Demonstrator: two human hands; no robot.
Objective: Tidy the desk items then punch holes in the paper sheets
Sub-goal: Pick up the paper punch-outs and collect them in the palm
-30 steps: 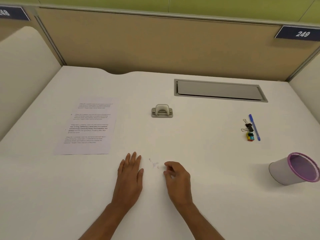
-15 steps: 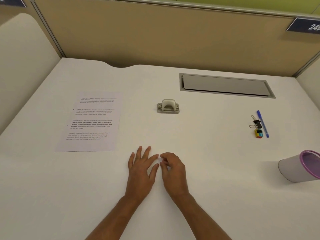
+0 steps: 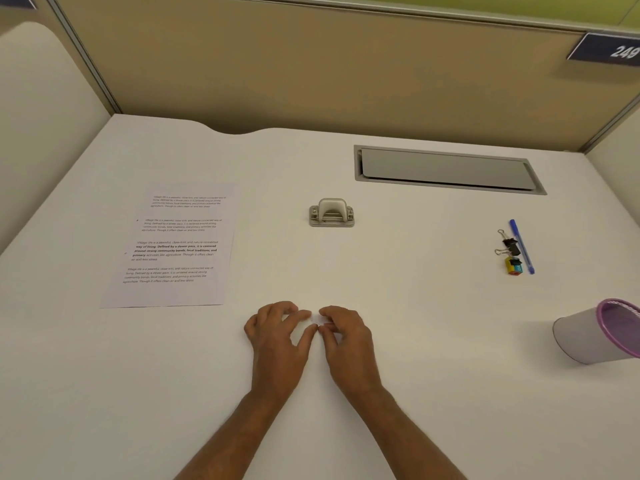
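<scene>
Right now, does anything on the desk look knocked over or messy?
Yes. The purple-rimmed cup at the far right looks tipped on its side instead of standing. The blue pen and binder clips lie loose on the desk, not inside it.

A white desk (image 3: 381, 403) fills most of the view, with a grey rectangular cable flap (image 3: 446, 169) set flush into its far right part. A tan partition (image 3: 311, 71) stands along the back edge, bearing a dark number plate (image 3: 609, 50) that reads 249 at its upper right, and a pale rounded side panel (image 3: 41, 116) closes off the left
</scene>
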